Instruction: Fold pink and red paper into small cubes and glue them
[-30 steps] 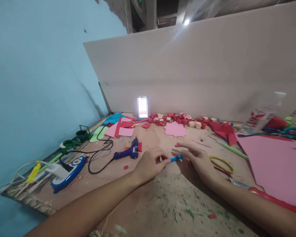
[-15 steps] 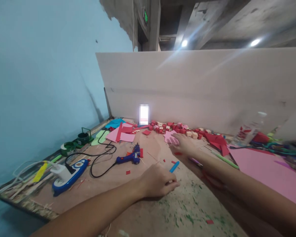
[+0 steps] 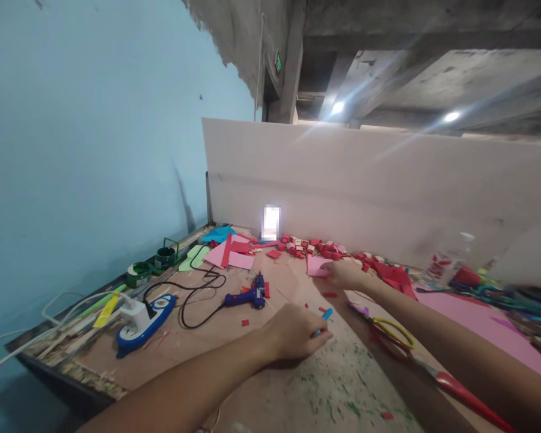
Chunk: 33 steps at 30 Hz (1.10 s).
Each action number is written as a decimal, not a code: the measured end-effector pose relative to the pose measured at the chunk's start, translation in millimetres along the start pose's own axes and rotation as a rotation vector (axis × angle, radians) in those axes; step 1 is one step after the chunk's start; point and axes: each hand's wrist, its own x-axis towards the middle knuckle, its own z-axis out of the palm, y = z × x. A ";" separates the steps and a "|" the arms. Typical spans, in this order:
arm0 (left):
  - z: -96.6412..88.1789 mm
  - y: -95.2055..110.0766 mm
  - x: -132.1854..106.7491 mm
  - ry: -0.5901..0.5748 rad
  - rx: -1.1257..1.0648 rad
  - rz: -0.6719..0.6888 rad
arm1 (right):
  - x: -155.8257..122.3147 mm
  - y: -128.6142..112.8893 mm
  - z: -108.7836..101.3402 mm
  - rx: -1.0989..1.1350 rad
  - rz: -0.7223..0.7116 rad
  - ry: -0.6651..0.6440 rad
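Note:
My left hand (image 3: 295, 331) rests low over the table with its fingers curled together; what they hold, if anything, is hidden. A blue stick (image 3: 327, 314) shows just behind those fingers, partly covered by them. Farther off, my right hand (image 3: 346, 274) pinches the right edge of a small piece of pink paper (image 3: 315, 266). Small red paper scraps (image 3: 329, 294) lie between the two hands. Under my right forearm are scissors with yellow handles (image 3: 394, 332) and a red-handled tool (image 3: 469, 394).
A blue glue gun (image 3: 247, 297) lies at left, its black cord running to a power strip (image 3: 148, 325). Red and wooden cubes (image 3: 297, 245) heap along the back near a lit screen (image 3: 271, 224). At right are a large pink sheet (image 3: 473, 328) and a plastic bottle (image 3: 446, 261).
The view has tilted up slightly. My right hand's fingers, spread over the pink paper before, have drawn in on its edge. My left hand has come closer to the blue stick, covering part of it.

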 end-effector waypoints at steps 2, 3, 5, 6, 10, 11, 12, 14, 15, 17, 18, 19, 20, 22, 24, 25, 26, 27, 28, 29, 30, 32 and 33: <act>-1.6 -3.0 0.8 0.032 -0.005 -0.049 | -2.5 2.6 -3.3 -0.019 -0.019 -0.002; -2.9 -4.6 1.4 0.048 -0.007 -0.077 | -3.6 4.3 -5.4 -0.023 -0.030 0.001; -6.1 -7.6 3.0 0.081 -0.011 -0.132 | -5.7 7.8 -10.9 -0.020 -0.059 0.015; -8.0 -8.9 4.0 0.100 -0.013 -0.160 | -7.2 9.2 -13.9 -0.015 -0.075 0.027; -16.5 -10.5 7.6 0.223 -0.023 -0.258 | -21.9 7.5 -23.2 0.035 -0.147 0.118; -18.4 -9.7 8.2 0.257 -0.028 -0.273 | -29.0 4.5 -23.4 0.053 -0.168 0.156; -19.9 -8.4 8.7 0.287 -0.034 -0.279 | -37.6 0.7 -22.3 0.072 -0.191 0.192; -20.9 -4.5 9.1 0.330 -0.042 -0.261 | -57.7 -9.0 -16.7 0.119 -0.240 0.267; -20.4 -2.1 9.0 0.341 -0.045 -0.237 | -68.4 -14.4 -12.7 0.147 -0.266 0.303; -17.6 2.4 8.5 0.339 -0.047 -0.167 | -88.6 -24.8 -4.6 0.222 -0.311 0.370; -15.7 4.3 8.3 0.330 -0.050 -0.129 | -97.4 -29.5 -1.1 0.270 -0.330 0.401; -13.7 5.8 8.1 0.319 -0.054 -0.094 | -105.2 -33.6 1.8 0.325 -0.339 0.435; -11.9 6.8 8.1 0.311 -0.061 -0.067 | -112.1 -37.4 4.3 0.384 -0.335 0.475; -9.6 7.3 8.3 0.318 -0.082 -0.048 | -123.5 -44.2 9.5 0.516 -0.288 0.580; -10.1 6.6 8.6 0.360 -0.114 -0.081 | -132.8 -51.3 17.4 0.659 -0.205 0.684; -11.3 6.1 8.6 0.389 -0.133 -0.111 | -136.4 -55.3 22.9 0.734 -0.160 0.717; -13.0 5.8 8.5 0.419 -0.155 -0.143 | -139.2 -59.5 29.1 0.813 -0.121 0.724; -14.8 5.8 8.3 0.448 -0.180 -0.176 | -140.8 -63.6 35.9 0.895 -0.082 0.711; -16.6 6.2 7.9 0.472 -0.206 -0.204 | -141.1 -67.3 42.6 0.973 -0.047 0.689; -17.8 7.2 7.4 0.487 -0.235 -0.226 | -140.1 -70.1 48.9 1.042 -0.026 0.659; -18.2 8.8 6.8 0.494 -0.264 -0.244 | -138.1 -72.0 54.3 1.100 -0.018 0.629; -15.8 13.6 5.6 0.477 -0.326 -0.265 | -132.3 -72.7 61.0 1.223 -0.004 0.561; -12.9 16.6 5.0 0.457 -0.357 -0.272 | -129.6 -71.7 62.3 1.300 -0.004 0.515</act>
